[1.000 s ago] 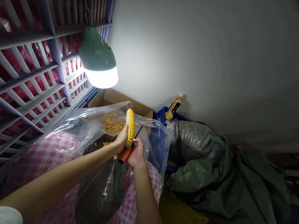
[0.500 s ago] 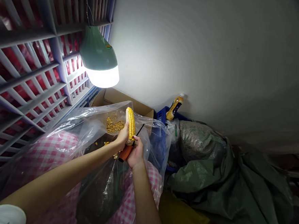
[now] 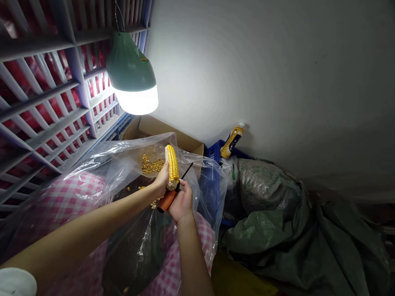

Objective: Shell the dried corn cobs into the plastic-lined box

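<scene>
My left hand is closed round an ear of corn that stands nearly upright. Yellow kernels cover the side facing me, while a pale strip runs along its left edge. In my right hand is a screwdriver with an orange handle; its thin dark shaft points up to the right. The handle lies just below the cob's lower end, close to my right fingers. Beneath both hands spreads a clear plastic sheet or bag, with loose corn kernels in it.
A lit lamp hangs from a slatted plastic crate at left. Behind the plastic stands a cardboard box against the wall. A blue crate, a bottle, a stuffed sack and green cloth lie to the right.
The ear of corn has tilted slightly, its top moving a little down and left. My right hand and the screwdriver have shifted slightly to the right. A kernel now shows low on the plastic.
</scene>
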`<move>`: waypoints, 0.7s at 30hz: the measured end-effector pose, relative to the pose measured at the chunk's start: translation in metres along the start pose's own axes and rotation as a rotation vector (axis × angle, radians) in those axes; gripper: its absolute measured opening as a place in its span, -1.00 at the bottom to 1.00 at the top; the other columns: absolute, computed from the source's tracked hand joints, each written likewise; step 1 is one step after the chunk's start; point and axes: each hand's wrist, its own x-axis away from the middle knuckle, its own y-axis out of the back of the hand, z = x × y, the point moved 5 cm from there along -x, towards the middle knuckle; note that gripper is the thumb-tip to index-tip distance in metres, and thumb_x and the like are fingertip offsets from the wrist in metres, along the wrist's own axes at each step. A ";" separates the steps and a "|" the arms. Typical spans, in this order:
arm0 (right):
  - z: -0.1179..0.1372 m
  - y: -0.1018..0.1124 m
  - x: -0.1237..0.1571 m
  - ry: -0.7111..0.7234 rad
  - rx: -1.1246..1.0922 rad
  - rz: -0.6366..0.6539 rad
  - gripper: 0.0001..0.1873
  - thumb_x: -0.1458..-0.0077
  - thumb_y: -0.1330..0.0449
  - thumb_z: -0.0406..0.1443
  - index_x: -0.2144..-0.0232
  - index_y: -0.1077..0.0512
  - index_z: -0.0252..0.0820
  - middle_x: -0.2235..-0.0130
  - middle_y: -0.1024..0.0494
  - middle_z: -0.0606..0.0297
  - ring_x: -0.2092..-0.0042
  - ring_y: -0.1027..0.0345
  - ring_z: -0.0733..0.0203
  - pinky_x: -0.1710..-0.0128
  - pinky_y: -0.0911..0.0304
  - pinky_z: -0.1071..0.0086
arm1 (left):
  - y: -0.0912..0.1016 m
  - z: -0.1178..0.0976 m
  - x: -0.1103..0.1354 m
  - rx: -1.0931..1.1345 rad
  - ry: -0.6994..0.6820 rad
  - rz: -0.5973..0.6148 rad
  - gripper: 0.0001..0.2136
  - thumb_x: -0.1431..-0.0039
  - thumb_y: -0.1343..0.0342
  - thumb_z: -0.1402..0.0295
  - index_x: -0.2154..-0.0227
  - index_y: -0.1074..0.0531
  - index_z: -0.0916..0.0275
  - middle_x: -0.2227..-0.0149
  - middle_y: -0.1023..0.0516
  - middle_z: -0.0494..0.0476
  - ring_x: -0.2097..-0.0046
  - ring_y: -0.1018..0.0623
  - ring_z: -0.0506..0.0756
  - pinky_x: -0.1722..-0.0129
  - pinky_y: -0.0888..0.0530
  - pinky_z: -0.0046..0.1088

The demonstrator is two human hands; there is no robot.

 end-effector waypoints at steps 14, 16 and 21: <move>-0.002 0.004 -0.002 -0.097 -0.038 0.009 -0.79 0.15 0.02 -0.26 0.46 -0.34 -0.24 0.56 -0.42 0.34 0.53 -0.28 0.28 0.52 -0.24 0.41 | 0.000 0.015 -0.006 -0.008 0.048 0.088 -0.61 0.02 0.02 0.00 0.48 -0.40 0.28 0.64 -0.39 0.05 0.65 -0.36 0.00 0.69 -0.29 -0.51; -0.002 0.004 -0.001 -0.068 -0.035 0.010 -0.80 0.15 0.00 -0.26 0.45 -0.34 -0.23 0.54 -0.44 0.33 0.51 -0.29 0.30 0.50 -0.24 0.43 | 0.001 0.017 -0.010 -0.010 0.051 0.102 -0.59 0.02 0.05 -0.02 0.49 -0.39 0.29 0.64 -0.39 0.06 0.65 -0.36 0.01 0.68 -0.30 -0.51; -0.002 0.002 -0.001 -0.013 -0.045 0.007 -0.79 0.11 0.00 -0.28 0.41 -0.36 -0.25 0.50 -0.46 0.32 0.47 -0.31 0.31 0.46 -0.25 0.47 | 0.005 0.018 -0.018 -0.012 0.030 0.070 -0.58 0.01 0.06 -0.02 0.46 -0.39 0.29 0.64 -0.39 0.07 0.59 -0.41 0.03 0.64 -0.31 -0.53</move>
